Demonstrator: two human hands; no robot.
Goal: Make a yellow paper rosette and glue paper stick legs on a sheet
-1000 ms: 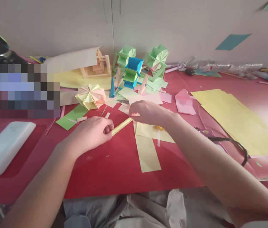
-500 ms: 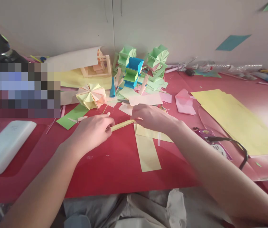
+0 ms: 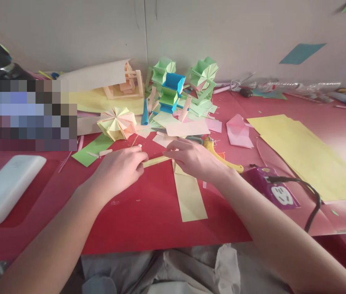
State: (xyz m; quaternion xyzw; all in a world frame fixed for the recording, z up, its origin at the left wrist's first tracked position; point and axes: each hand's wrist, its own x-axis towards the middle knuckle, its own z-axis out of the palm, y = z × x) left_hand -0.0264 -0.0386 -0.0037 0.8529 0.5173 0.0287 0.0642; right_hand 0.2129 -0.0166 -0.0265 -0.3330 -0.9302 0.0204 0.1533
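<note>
Between my hands lies a narrow folded strip of pale yellow paper [image 3: 157, 161], slanting up to the right. My left hand [image 3: 126, 163] pinches its left end, fingers curled round it. The fingers of my right hand [image 3: 191, 157] are bent over the strip's right end, thumb side toward it. Under and below my right hand a flat pale yellow paper strip [image 3: 191, 200] rests on the red table. Just past my left hand stands a folded paper wheel [image 3: 117, 123] in cream and peach. A small craft knife [image 3: 101, 154] lies on a green sheet [image 3: 88, 153].
Yellow-handled pliers or scissors [image 3: 222, 157] lie beside my right wrist, near a purple power socket [image 3: 278, 188] with a black cable. Yellow sheets [image 3: 307, 159] lie at right, a white power bank [image 3: 10, 190] at left. Blue and green folded paper [image 3: 173, 92] stands behind.
My right hand has shifted slightly, its fingers sliding left along the folded strip. The yellow-handled tool and more of the purple socket now show. My left hand stays nearly still.
</note>
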